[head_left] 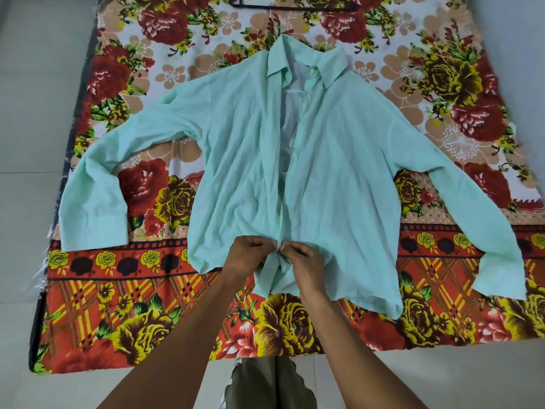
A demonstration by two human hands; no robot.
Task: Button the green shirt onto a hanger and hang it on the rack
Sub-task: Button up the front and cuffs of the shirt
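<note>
A pale green shirt (pixel 339 172) lies face up on a floral blanket, sleeves spread to both sides, collar at the far end. Its front is open from the collar down to near the hem. My left hand (pixel 246 255) pinches the left front edge near the hem. My right hand (pixel 300 259) pinches the right front edge against it, thumbs meeting at the placket. A dark hanger (pixel 295 7) lies on the blanket beyond the collar, partly cut off by the top of the view.
The floral blanket (pixel 147 305) covers a pale tiled floor (pixel 29 113) that shows on the left, the right and near me. My trouser legs (pixel 265 385) show at the bottom edge. No rack is in view.
</note>
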